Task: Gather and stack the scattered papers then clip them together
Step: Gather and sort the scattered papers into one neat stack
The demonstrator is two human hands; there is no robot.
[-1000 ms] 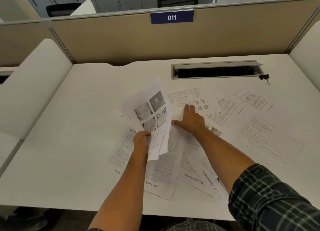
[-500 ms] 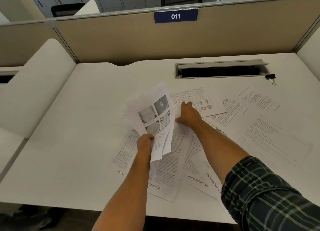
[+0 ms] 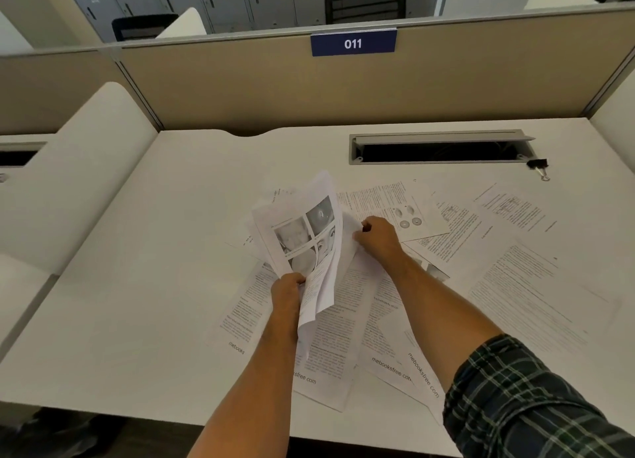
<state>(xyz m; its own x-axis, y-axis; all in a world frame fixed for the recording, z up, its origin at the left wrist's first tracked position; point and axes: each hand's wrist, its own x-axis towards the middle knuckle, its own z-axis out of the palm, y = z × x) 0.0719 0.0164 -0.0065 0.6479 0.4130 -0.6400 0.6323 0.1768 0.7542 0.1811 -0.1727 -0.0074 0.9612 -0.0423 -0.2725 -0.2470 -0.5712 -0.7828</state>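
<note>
Gathered sheets point(image 3: 302, 241) stand raised above the desk point(image 3: 137, 285), pinched at their lower edge by your left hand point(image 3: 287, 291) so they fan upright, leaving room beneath. Your right hand point(image 3: 378, 237), fingers curled, grips the edge of another sheet to feed it in. Loose papers point(image 3: 522, 285) lie spread to the right; the binder clip point(image 3: 537, 165) waits beside the cable slot point(image 3: 436, 148).

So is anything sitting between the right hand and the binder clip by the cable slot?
Only loose papers lie flat between the right hand and the binder clip; nothing upright blocks it.
</note>
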